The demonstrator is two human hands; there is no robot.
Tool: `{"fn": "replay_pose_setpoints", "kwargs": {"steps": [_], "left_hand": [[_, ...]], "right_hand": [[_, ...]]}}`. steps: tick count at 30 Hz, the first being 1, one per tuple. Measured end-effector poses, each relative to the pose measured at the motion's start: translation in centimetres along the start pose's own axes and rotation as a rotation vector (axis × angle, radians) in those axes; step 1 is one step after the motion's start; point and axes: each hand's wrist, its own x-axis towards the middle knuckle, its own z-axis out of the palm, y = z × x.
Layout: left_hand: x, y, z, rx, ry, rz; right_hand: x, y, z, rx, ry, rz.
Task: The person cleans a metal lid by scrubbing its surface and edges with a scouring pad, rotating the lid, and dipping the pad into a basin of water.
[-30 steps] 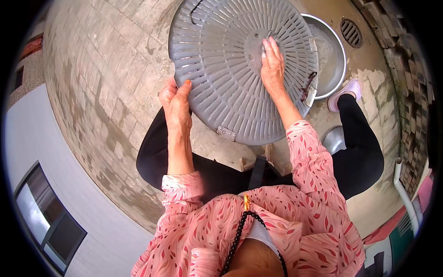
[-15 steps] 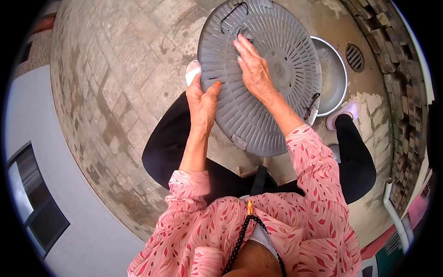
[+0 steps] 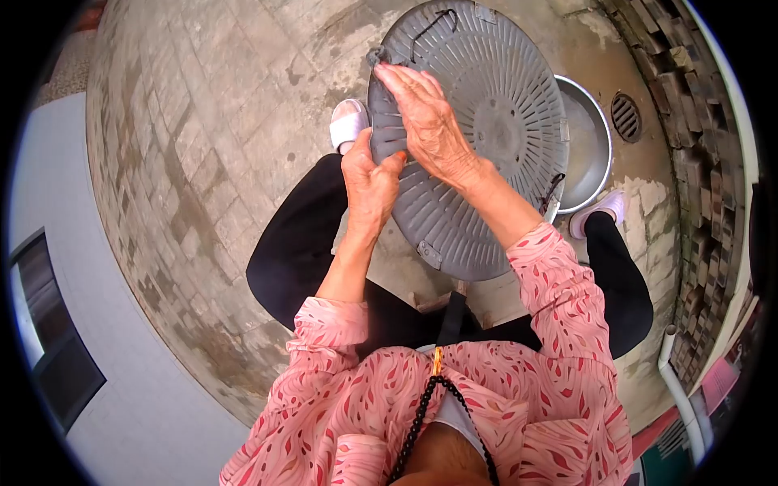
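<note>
A large round grey steamer rack (image 3: 494,134) with slots fanning out from its middle stands tilted in front of me. My left hand (image 3: 371,182) grips its left edge, thumb on the slotted face. Under the fingertips of my right hand (image 3: 433,130) is a grey wad like a scouring pad (image 3: 377,57), at the rack's upper left rim; the fingers lie straight and close together over it. Dark wire handles (image 3: 433,32) are fixed near the rim.
A metal basin (image 3: 596,146) with liquid in it stands right of the rack, partly hidden behind it. Beyond it are a floor drain (image 3: 626,117) and a wall of stacked bricks (image 3: 689,162). A white pipe (image 3: 677,389) runs at the lower right. Paving (image 3: 194,162) spreads to the left.
My right hand has slid the grey wad leftward across the rack, from its slotted face to the rim. The rack has shifted slightly right; my left hand keeps its hold.
</note>
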Motion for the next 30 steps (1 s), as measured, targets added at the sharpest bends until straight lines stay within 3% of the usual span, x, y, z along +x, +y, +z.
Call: {"fn": "replay_pose_setpoints", "kwargs": {"steps": [2,4,7,11,14,17,20,21,25,30], "left_hand": [[0.3,0.0,0.0,-0.005,-0.009,-0.033],[0.4,0.7,0.1,-0.015,0.001,-0.028],[0.4,0.4,0.2,-0.047,0.007,-0.028],[0.1,-0.2,-0.2,-0.056,-0.018,-0.056],[0.8,0.2,0.1,-0.092,-0.006,-0.042],[1.0,0.9,0.5,-0.205,-0.024,-0.107],[1.5,0.8,0.0,-0.309,-0.080,-0.220],[1.7,0.6,-0.4,-0.364,-0.114,-0.256],[2.7,0.4,-0.1,-0.381,-0.121,-0.294],[2.9,-0.7,0.4,-0.306,-0.188,-0.205]], "right_hand": [[2.8,2.8,-0.2,-0.205,0.038,-0.008],[3.2,3.4,0.4,-0.052,0.066,0.023],[-0.4,-1.5,0.1,0.044,-0.046,0.010],[0.1,0.5,-1.4,0.026,-0.130,-0.038],[3.7,2.7,-1.5,0.159,-0.123,0.286],[3.4,2.6,-3.3,0.372,-0.185,0.415],[1.3,3.5,-3.3,0.325,-0.247,0.311],[0.7,3.2,-3.1,0.126,-0.186,0.205],[0.6,2.1,-2.9,0.180,-0.074,0.350],[0.6,1.1,-1.8,0.121,-0.024,0.052]]}}
